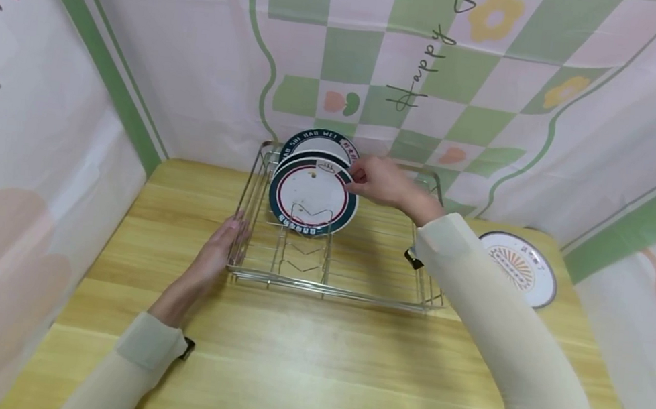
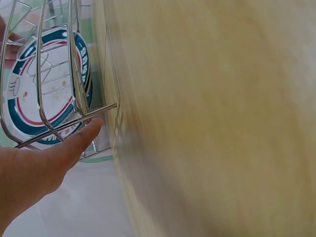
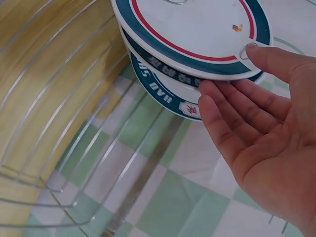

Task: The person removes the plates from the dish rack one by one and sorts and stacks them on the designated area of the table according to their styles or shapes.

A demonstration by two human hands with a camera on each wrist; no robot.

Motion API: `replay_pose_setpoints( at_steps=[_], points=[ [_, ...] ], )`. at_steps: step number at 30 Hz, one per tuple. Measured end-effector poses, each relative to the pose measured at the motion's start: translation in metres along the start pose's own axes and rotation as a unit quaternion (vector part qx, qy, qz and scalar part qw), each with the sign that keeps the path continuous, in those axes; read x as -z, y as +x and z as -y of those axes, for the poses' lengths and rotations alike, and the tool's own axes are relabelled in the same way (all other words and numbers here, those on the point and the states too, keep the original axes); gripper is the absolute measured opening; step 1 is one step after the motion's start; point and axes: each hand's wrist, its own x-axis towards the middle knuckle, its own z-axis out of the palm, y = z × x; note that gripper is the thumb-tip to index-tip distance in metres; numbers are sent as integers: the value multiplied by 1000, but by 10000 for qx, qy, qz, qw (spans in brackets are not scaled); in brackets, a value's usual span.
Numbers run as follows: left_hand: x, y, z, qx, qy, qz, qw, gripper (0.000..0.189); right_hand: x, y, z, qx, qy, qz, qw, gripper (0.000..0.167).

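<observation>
My right hand pinches the upper right rim of the front plate, thumb on its face and fingers behind. This white plate has a dark teal band, a red ring and small brown specks. It stands upright in a wire dish rack, with other teal-rimmed plates close behind it, mostly hidden. In the right wrist view, the fingertips of the right hand lie between the front plate and those behind. My left hand touches the rack's left side, its thumb extended along the wire.
A white plate with an orange sunburst design lies on the wooden table to the right of the rack, partly behind my right sleeve. A patterned cloth hangs along the back and sides.
</observation>
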Motion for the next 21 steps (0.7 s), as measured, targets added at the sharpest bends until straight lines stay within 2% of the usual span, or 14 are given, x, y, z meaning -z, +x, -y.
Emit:
replay_pose_setpoints(
  at_steps=[9, 16, 21],
  points=[
    [-1, 1, 1, -21, -29, 26, 10000, 63, -14, 5, -4, -247, 51, -52, 9997, 21],
    [-1, 1, 0, -29, -82, 7, 10000, 62, -20, 8, -3, -222, 138, -103, 9996, 22],
    [-1, 1, 0, -33, -102, 30, 9999, 62, -27, 11, -4, -308, 17, 69, 9995, 26]
  ],
)
